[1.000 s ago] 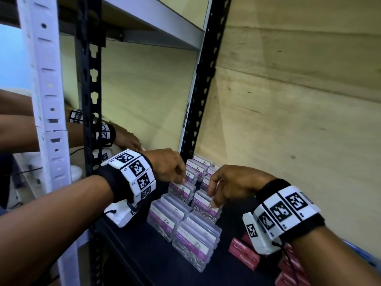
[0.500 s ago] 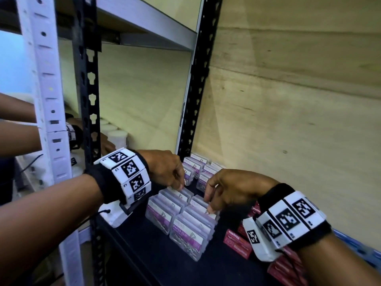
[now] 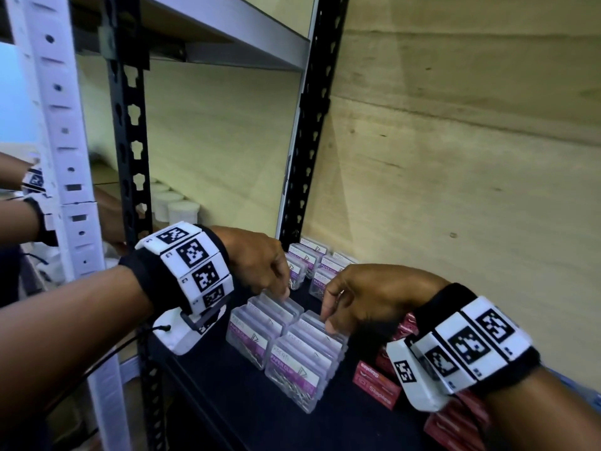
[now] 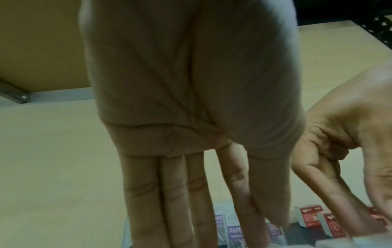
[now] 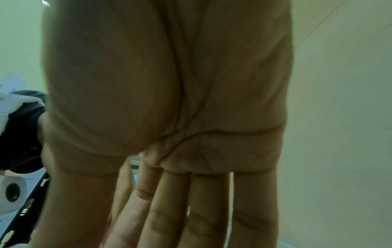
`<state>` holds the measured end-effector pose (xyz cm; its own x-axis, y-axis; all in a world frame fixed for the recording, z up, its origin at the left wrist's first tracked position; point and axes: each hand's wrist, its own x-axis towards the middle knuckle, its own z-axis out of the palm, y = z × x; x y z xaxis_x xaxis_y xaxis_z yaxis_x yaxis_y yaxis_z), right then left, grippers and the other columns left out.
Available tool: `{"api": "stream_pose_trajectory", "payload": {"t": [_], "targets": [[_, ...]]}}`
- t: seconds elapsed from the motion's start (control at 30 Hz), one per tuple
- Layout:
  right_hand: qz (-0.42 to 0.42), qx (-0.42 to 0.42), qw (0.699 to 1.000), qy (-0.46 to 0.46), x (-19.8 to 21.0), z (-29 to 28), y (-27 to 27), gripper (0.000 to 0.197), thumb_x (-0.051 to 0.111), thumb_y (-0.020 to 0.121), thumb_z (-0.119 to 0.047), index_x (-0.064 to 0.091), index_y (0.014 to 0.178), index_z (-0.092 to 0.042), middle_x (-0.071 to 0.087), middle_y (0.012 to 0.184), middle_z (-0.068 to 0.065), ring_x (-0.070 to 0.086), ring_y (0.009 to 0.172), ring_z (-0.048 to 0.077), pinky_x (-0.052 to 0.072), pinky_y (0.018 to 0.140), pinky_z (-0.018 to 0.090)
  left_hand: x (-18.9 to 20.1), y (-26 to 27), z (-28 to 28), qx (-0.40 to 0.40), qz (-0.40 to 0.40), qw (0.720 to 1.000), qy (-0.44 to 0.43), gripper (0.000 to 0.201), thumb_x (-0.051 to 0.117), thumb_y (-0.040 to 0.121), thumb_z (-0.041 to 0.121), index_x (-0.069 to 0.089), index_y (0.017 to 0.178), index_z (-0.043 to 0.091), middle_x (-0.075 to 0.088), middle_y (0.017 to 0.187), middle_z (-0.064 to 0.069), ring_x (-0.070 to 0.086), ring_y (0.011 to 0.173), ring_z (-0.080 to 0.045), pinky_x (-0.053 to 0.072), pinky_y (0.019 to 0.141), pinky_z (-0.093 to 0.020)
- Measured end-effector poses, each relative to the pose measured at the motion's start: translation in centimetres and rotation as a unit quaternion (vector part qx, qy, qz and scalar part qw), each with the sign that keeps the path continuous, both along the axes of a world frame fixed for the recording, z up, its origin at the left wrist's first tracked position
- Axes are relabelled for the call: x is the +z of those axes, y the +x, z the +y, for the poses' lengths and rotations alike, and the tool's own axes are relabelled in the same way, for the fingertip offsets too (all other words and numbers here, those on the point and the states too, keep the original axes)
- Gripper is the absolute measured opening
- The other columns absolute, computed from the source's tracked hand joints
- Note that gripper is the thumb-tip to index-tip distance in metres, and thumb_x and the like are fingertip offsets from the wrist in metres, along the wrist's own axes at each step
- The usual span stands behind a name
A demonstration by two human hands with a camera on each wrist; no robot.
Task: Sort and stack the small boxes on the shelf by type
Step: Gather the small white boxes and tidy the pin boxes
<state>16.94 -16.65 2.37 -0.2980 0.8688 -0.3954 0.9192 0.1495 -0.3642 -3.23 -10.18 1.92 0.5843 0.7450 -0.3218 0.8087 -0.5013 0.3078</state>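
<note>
Clear paper-clip boxes with purple labels stand in two front rows (image 3: 257,333) (image 3: 302,362) on the black shelf (image 3: 260,415). More of them sit at the back corner (image 3: 309,258). My left hand (image 3: 286,291) touches the rear box of the left row with straight fingers (image 4: 178,209). My right hand (image 3: 327,320) presses its fingertips on the rear box of the right row, fingers straight (image 5: 169,214). Red staple boxes (image 3: 377,384) lie to the right, partly hidden under my right wrist. In the left wrist view, purple-label boxes (image 4: 233,229) and red boxes (image 4: 309,216) show beyond my fingers.
Black shelf uprights stand at front left (image 3: 130,157) and rear (image 3: 309,125), with an upper shelf board (image 3: 227,43) overhead. A plywood wall (image 3: 455,157) closes the right side. White jars (image 3: 182,209) and another person's hands (image 3: 32,219) are on the neighbouring shelf, left.
Both hands came forward with a paper-clip box each and set them at the rear of the two front rows. The other person's hands drew back to the left.
</note>
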Motion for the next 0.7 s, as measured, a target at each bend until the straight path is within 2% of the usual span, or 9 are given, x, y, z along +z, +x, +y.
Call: {"api": "stream_pose_trajectory", "payload": {"t": [0.07,0.17,0.27,0.33,0.4,0.57,0.7], "targets": [[-0.007,0.004,1.0,0.007,0.2,0.7,0.2,0.014,0.074,0.087,-0.027,0.074,0.101,-0.023,0.077,0.098,0.003,0.072,0.085,0.014,0.055,0.078,0.026,0.2,0.0,0.5,0.001,0.0,1.0,0.0,0.012,0.065,0.089,0.045,0.074,0.089,0.038,0.074,0.092,0.01,0.068,0.092,-0.013,0.053,0.094,-0.036],[-0.03,-0.009,0.997,0.067,0.5,2.3,0.7,0.017,0.071,0.089,-0.031,0.072,0.105,-0.025,0.076,0.097,-0.002,0.068,0.083,0.008,0.051,0.08,0.024,0.1,0.4,2.1,0.015,-0.003,0.998,0.063,0.023,0.062,0.09,0.047,0.071,0.107,0.034,0.068,0.107,0.014,0.061,0.101,-0.008,0.048,0.097,-0.033],[-0.07,-0.031,0.986,0.148,0.4,4.3,1.4,0.022,0.071,0.089,-0.034,0.069,0.109,-0.027,0.071,0.105,-0.007,0.064,0.093,0.01,0.049,0.082,0.025,-0.2,0.8,4.0,0.027,-0.011,0.994,0.11,0.03,0.059,0.093,0.045,0.066,0.119,0.031,0.064,0.12,0.01,0.058,0.105,-0.01,0.046,0.099,-0.034],[-0.07,-0.047,0.983,0.16,0.2,5.5,1.8,0.021,0.071,0.089,-0.033,0.068,0.108,-0.028,0.07,0.105,-0.007,0.064,0.091,0.01,0.047,0.077,0.024,-0.4,1.1,5.3,0.032,-0.002,0.991,0.127,0.035,0.057,0.094,0.045,0.062,0.125,0.029,0.062,0.126,0.007,0.057,0.11,-0.012,0.045,0.1,-0.033],[-0.075,-0.053,0.984,0.153,-0.2,6.6,2.2,0.02,0.072,0.089,-0.033,0.067,0.107,-0.028,0.07,0.104,-0.006,0.064,0.089,0.01,0.049,0.079,0.025,-0.5,1.6,6.2,0.03,0.02,0.99,0.139,0.039,0.055,0.095,0.045,0.058,0.13,0.028,0.058,0.13,0.005,0.055,0.114,-0.015,0.044,0.099,-0.032],[-0.088,-0.041,0.987,0.128,-0.8,8.2,2.4,0.014,0.072,0.088,-0.032,0.067,0.1,-0.031,0.072,0.1,-0.007,0.065,0.092,0.011,0.052,0.086,0.029,-0.9,2.6,7.9,0.023,0.033,0.989,0.141,0.033,0.053,0.097,0.041,0.065,0.124,0.026,0.062,0.125,0.005,0.056,0.112,-0.015,0.044,0.095,-0.03],[-0.067,-0.037,0.992,0.101,-1.0,8.8,2.3,0.015,0.075,0.085,-0.036,0.071,0.096,-0.027,0.074,0.094,-0.009,0.067,0.09,0.01,0.052,0.087,0.029,-1.6,2.9,8.8,0.029,0.022,0.992,0.125,0.029,0.058,0.095,0.041,0.072,0.114,0.025,0.067,0.116,0.007,0.059,0.105,-0.013,0.048,0.095,-0.033]]}}
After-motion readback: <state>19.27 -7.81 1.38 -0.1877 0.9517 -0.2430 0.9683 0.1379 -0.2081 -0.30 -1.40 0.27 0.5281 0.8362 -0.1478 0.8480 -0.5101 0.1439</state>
